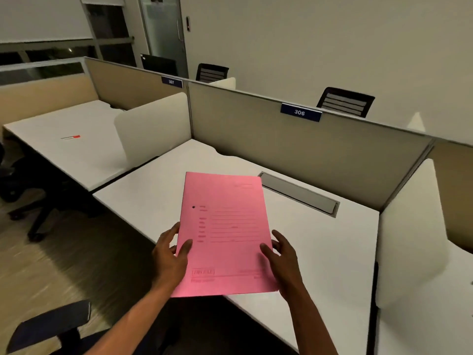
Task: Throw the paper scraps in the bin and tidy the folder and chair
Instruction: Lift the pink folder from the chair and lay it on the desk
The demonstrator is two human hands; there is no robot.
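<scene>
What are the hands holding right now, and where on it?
The pink folder: left hand grips its left edge, right hand its right edge, both near the bottom.

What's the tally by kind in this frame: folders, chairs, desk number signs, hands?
Folders: 1, the pink folder, held in the grip of the left hand and right hand.
Chairs: 4, two behind the partition, one at the far left, one at bottom left.
Number signs: 2, 307 and 306.
Hands: 2.
Total: 9.
</scene>
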